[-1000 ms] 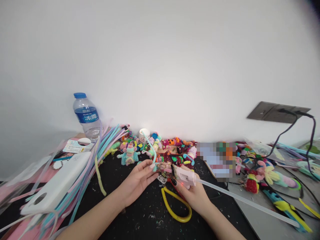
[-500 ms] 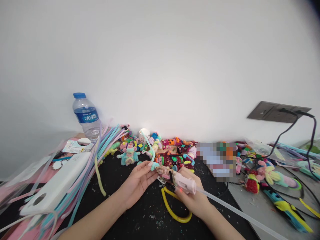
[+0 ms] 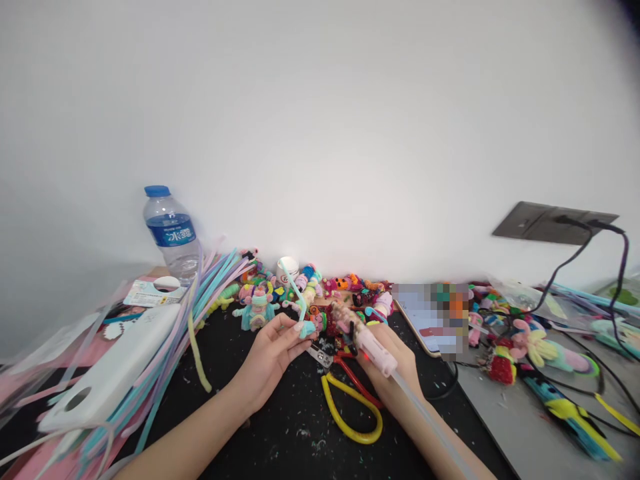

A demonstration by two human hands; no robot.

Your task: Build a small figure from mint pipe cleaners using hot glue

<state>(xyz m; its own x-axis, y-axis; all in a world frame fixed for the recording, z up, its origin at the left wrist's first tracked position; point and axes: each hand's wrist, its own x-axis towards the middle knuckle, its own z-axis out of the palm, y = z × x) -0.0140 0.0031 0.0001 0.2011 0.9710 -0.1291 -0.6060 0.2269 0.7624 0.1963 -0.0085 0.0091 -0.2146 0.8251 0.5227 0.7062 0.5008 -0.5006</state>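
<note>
My left hand (image 3: 273,353) pinches a light-blue pipe cleaner piece (image 3: 307,329), rolled into a thick end with a long thin stem rising from it. In my right hand (image 3: 397,350) is a pink hot glue gun (image 3: 376,353), a clear glue stick (image 3: 425,410) trailing from its back. Its nozzle end points up and left, apart from the blue piece. A small red light glows on the gun. Under the hands, a hand cutter (image 3: 353,437) with yellow and red handles lies on the black mat (image 3: 280,427); its metal head sits between the hands.
Behind the hands, several pipe cleaner figures (image 3: 257,310) and a small white cup (image 3: 287,270) line the wall. To the left are a water bottle (image 3: 171,230), a pipe cleaner bundle (image 3: 170,347) and a white power bank-like block (image 3: 110,367). A phone (image 3: 420,323), more figures and cords lie right.
The glue gun has drawn back to the right, away from the blue pipe cleaner piece, and its nozzle is raised. More of the cutter's head and red handle shows. My left hand barely moved.
</note>
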